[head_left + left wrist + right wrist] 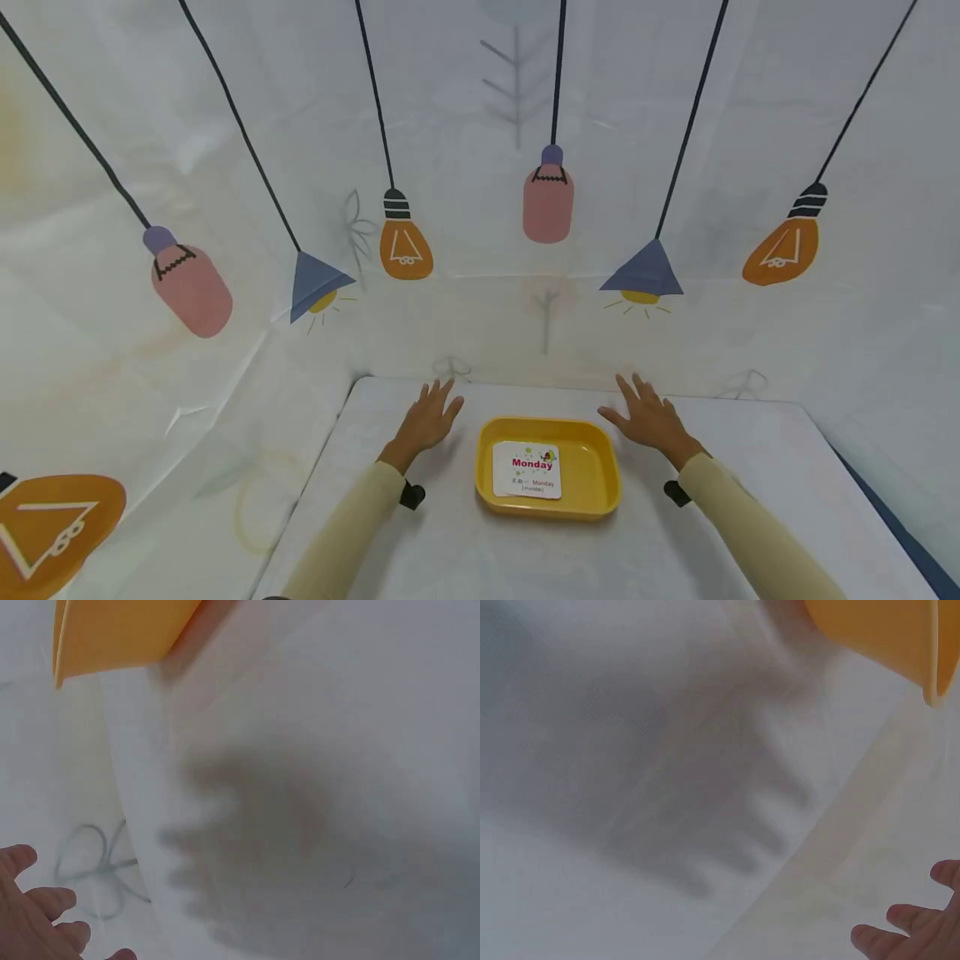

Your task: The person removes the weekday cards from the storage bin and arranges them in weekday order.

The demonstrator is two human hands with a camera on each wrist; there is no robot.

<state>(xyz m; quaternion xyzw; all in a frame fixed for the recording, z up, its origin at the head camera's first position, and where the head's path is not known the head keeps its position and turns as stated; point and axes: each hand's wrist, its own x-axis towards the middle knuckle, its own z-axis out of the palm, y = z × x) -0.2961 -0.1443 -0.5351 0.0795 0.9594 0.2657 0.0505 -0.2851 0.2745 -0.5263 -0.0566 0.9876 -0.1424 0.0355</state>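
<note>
A yellow tray (592, 467) stands on the white table, and a white card (527, 487) printed with "Monday" lies in its left half. To the tray's left, my left hand (426, 417) is held over the table with fingers spread and nothing in it. My right hand (651, 419) is on the other side, likewise spread and holding nothing. In the left wrist view the fingers (52, 901) show at the lower left, apart from the tray wall (120, 637). The right wrist view has the fingers (911, 919) at the lower right, below the tray's side (877, 634).
The white-covered table (757, 467) meets a white cloth wall (450, 108) at the back and left. Hanging lamps and bulbs, such as an orange bulb (406, 250), are printed on the cloth. Hand shadows (255, 817) fall on the table.
</note>
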